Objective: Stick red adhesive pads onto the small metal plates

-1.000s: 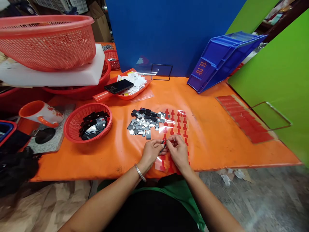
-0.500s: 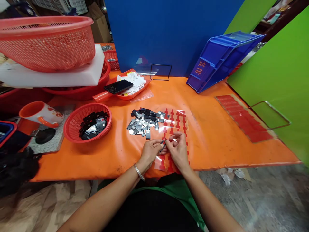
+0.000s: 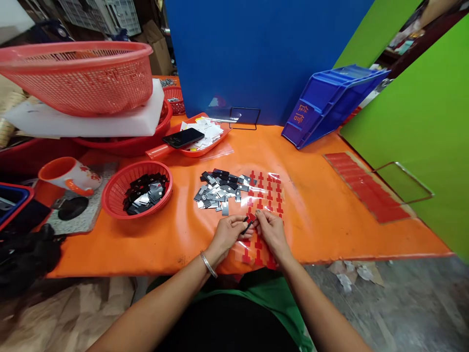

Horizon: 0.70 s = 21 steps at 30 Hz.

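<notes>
Right hand (image 3: 271,232) shifted, pinching red piece (image 3: 251,218) | left hand (image 3: 227,233) pinching black strip (image 3: 246,228)

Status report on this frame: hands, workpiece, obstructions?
Left hand: pinching small dark piece. Right hand: fingertips close by, contact unclear. Piece: red patch showing, held above clear sheet. Nothing visibly blocking.

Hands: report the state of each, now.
Left hand: closed, pinching a small dark piece.
Right hand: fingertips together at that piece's red part; whether they grip it cannot be told.
</notes>
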### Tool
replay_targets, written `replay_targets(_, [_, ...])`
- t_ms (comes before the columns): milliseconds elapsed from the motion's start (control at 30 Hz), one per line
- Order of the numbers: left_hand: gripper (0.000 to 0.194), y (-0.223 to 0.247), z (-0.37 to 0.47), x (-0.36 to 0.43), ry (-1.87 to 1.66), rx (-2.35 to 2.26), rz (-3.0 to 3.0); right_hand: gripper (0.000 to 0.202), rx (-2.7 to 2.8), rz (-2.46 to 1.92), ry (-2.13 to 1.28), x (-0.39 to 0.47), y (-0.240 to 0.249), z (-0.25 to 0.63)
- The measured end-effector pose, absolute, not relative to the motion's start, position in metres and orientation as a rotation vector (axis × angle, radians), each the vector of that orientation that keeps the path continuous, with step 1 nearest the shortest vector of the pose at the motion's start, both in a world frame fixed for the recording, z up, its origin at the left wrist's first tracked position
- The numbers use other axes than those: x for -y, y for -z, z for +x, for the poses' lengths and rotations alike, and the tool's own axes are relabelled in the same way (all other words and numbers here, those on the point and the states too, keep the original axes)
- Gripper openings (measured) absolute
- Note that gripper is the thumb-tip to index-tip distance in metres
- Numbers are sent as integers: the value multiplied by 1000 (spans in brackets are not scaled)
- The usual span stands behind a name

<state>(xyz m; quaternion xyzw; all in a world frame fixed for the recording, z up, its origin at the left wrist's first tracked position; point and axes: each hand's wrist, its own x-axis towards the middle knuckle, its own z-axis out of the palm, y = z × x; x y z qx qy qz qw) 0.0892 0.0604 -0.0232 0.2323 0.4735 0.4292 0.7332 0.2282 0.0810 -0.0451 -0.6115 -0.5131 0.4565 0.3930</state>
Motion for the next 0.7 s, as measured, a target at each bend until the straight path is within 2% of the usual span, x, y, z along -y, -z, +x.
replay_targets(133, [34,-6,58,-62,-1021,-929,625,39,1397,-1543,-1093,-77,41,226])
replay_targets(200, [40,-22,25,-66,-1139,-1022,738,33,1509,-1526,-1027,-75,40,226])
replay_targets(367, [36,-40,-81,-79,-1454,-1729,1098,18,1763,-1452,-803,-79,35,218])
replay_targets(467, [27,-38,-125,-80,-1224,-2227,1424,18,1915,-1377,-662,-91,35,204])
replay_targets(567, [25,-36,-130,-77,-1163,-2359,1686,20,2047,-1374,-536,-109,35,185])
replay_targets(700, [25,-34,-90,-68,-1319,-2112,1748,19,2248,-1316,-387,-130,34,158])
